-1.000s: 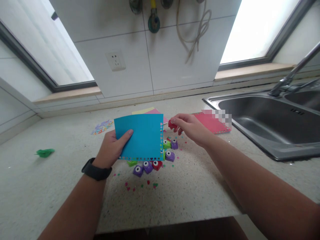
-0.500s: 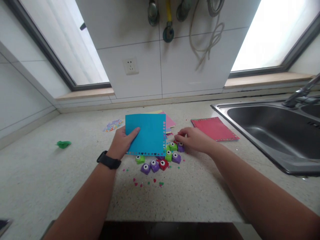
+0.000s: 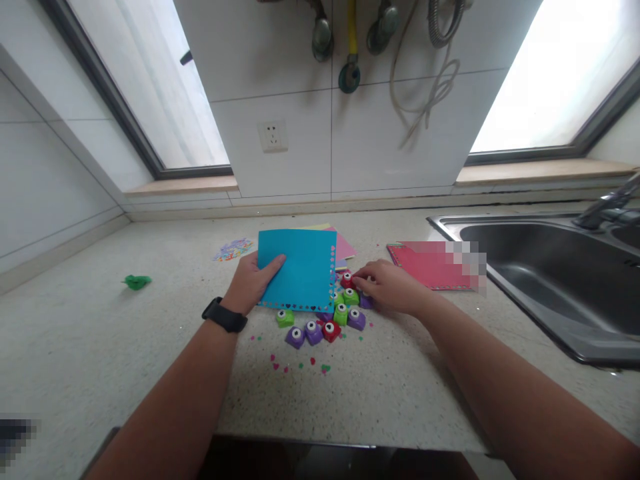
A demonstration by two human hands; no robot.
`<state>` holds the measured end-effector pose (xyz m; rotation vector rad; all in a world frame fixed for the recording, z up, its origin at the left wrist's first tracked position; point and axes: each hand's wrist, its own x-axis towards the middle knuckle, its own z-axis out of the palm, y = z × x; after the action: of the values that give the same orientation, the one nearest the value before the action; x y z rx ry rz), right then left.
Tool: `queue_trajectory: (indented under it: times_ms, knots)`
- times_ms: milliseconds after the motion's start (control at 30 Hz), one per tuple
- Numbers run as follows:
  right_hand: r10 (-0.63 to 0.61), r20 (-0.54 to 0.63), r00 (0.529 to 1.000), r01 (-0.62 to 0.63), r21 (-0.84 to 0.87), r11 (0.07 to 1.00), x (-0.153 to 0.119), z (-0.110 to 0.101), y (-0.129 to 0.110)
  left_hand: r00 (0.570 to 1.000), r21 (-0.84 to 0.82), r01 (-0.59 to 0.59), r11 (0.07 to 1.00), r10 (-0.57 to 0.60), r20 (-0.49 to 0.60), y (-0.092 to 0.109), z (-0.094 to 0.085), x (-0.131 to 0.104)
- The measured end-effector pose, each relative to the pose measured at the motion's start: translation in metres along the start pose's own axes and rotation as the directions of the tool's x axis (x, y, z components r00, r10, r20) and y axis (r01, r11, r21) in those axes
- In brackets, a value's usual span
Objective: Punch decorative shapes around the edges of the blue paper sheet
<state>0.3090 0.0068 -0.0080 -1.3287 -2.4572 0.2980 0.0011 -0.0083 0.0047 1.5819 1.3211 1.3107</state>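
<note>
My left hand (image 3: 253, 279) grips a blue sheet of paper (image 3: 300, 270) by its left side, thumb on top. Small punched shapes run along the sheet's right and bottom edges. Just right of the paper, my right hand (image 3: 385, 285) has its fingers curled, with the tips at a red craft punch (image 3: 347, 281). Several more punches lie in a cluster below, among them a green punch (image 3: 341, 314), a purple punch (image 3: 357, 319) and another red punch (image 3: 331, 331). The blue sheet hides part of this group.
Behind the blue sheet lie pink and yellow papers (image 3: 345, 248). A red sheet with a punched border (image 3: 430, 267) rests near the sink (image 3: 530, 267). Paper bits (image 3: 233, 249), a green crumpled item (image 3: 137, 282) and scattered confetti (image 3: 276, 366) are on the counter.
The red punch by my right fingertips shows more fully and sits slightly further left among the others. My left hand keeps the blue sheet; the whole view has shifted a little.
</note>
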Motion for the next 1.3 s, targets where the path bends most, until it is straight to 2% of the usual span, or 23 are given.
queue_trajectory:
  times_ms: [133, 367, 500, 733, 1033, 1300]
  knots:
    - [0.055, 0.008, 0.998, -0.054, -0.04, 0.998, 0.001, 0.002, 0.007, 1.0, -0.018, 0.008, 1.0, -0.009, -0.01, -0.001, -0.001, 0.0]
    - [0.13, -0.006, 0.991, -0.13, 0.076, 0.989, 0.0, -0.002, 0.001, 1.0, -0.028, 0.019, 0.999, -0.019, -0.009, -0.001, -0.001, 0.001]
    - [0.093, -0.013, 0.996, -0.091, 0.12, 0.989, -0.001, -0.004, -0.004, 1.0, -0.024, 0.013, 1.0, -0.014, -0.01, -0.001, -0.002, 0.001]
    - [0.054, -0.101, 0.993, -0.038, 0.156, 0.987, -0.002, -0.004, -0.007, 1.0, -0.036, 0.024, 0.999, -0.025, -0.017, 0.0, -0.002, 0.0]
    - [-0.051, -0.176, 0.983, 0.061, 0.055, 0.997, -0.003, -0.006, -0.011, 0.999, -0.065, 0.044, 0.997, -0.043, 0.024, -0.001, -0.004, -0.001]
    - [-0.052, -0.168, 0.984, 0.057, 0.027, 0.998, -0.002, -0.005, -0.012, 0.988, -0.135, 0.105, 0.985, -0.088, 0.13, 0.0, -0.005, -0.002]
